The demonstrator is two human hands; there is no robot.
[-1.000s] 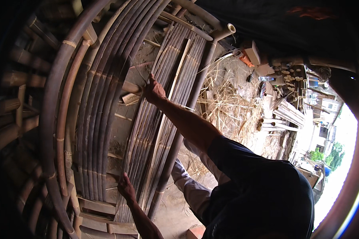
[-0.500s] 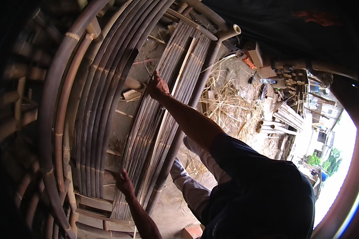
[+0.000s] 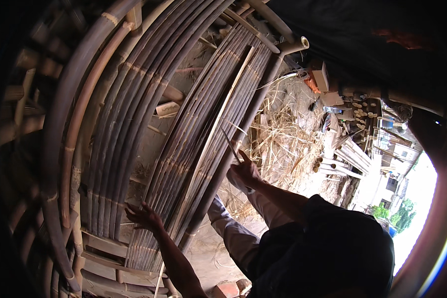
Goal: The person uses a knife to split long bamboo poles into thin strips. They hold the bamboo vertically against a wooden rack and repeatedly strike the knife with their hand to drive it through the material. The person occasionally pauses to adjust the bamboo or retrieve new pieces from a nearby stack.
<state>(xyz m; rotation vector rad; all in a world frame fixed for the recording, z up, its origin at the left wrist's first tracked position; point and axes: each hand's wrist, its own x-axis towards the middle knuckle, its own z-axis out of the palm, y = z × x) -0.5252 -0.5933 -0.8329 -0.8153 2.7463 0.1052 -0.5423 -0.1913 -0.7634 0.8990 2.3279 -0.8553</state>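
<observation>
The right hand (image 3: 246, 171) pinches a thin sliver (image 3: 230, 145) beside the slat bundle (image 3: 203, 134); it looks light, springy and sharp-edged, best gripped near its base. The left hand (image 3: 143, 216), fingers spread, rests on the bundle's lower end. A small pale box (image 3: 321, 75) sits right of the bundle.

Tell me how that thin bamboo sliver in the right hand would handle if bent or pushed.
The sliver looks very thin and narrow, so it probably flexes easily and weighs little. Held in the right hand by one end, it stands out straight, suggesting some springiness. Its tapered tip could likely snap or prick.
</observation>
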